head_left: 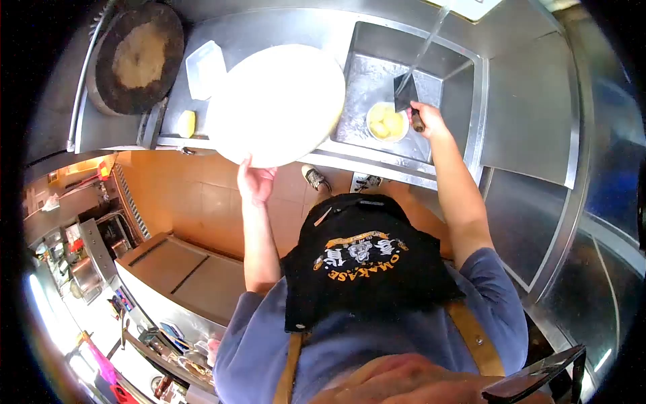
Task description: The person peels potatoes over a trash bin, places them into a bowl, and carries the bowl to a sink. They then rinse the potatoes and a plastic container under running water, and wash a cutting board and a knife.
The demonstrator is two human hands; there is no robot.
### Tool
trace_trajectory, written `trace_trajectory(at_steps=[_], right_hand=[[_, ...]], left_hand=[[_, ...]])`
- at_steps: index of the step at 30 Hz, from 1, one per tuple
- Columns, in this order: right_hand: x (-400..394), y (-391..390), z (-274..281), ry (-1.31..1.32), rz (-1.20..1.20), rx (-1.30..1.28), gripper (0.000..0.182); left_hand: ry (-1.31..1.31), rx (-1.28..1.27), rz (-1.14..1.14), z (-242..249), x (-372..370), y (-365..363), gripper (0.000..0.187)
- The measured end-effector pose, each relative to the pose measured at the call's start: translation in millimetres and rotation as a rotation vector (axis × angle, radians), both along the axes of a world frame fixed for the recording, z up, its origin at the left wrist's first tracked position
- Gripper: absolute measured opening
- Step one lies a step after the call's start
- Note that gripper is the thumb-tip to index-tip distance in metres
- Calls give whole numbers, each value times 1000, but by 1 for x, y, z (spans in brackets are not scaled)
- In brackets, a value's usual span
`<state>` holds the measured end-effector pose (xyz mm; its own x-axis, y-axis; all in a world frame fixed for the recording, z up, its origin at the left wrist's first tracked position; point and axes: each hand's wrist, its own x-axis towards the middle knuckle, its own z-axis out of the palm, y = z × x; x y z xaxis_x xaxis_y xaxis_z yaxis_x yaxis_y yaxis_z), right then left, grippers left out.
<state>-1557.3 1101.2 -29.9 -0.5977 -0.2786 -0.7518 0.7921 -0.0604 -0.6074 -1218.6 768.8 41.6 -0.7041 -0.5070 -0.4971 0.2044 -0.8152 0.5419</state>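
My right hand (428,121) is closed round the wooden handle of a cleaver (404,91). The dark blade is over the sink, under a stream of water (431,42). Just below the blade, a bowl (371,128) holding several yellow peeled potatoes (385,123) sits in the sink. At the near rim of a big round white cutting board (279,101), my left hand (257,183) grips the edge; some of its fingers are hidden. The board is overexposed, so nothing on its surface can be made out.
The metal sink (437,165) adjoins the counter. Left of the board are a clear plastic container (206,71) and a yellow piece (186,124), which looks like a potato, near the counter's front edge. A dark wok (138,57) stands at far left. Behind me is a low cabinet (185,276).
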Motion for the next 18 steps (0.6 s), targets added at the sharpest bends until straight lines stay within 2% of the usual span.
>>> trace_trajectory(at_steps=[1,2,3,6,9,10,11,12,14,15,18], right_hand=[[4,12,3,27,18,-24,12],[9,25,5,50,38,-47,12],[12,37,8,50,38,-63,12],[23,67,21,197,77,62,13],[39,98,46,281,33,-27,14],[48,104,57,274,-66,16,21],[54,110,64,267,-67,1,21],[56,118,67,294,-72,-15,23],[61,132,73,340,-84,-29,22],[64,136,78,339,-100,-39,22],[73,152,108,403,-103,47,15]], left_hand=[[112,2,-75,-5,5,-14,52],[45,-45,43,3,-2,-12,54],[45,-62,43,5,-7,-4,54],[-11,-246,213,9,-33,19,66],[-5,-304,169,32,-47,59,63],[-14,-319,145,30,-53,65,62],[-29,-334,120,27,-58,72,61],[-39,-292,144,41,-73,91,52],[-84,-252,120,25,-104,101,37],[-70,-247,97,37,-129,119,33],[-77,-174,-161,28,-203,137,34]])
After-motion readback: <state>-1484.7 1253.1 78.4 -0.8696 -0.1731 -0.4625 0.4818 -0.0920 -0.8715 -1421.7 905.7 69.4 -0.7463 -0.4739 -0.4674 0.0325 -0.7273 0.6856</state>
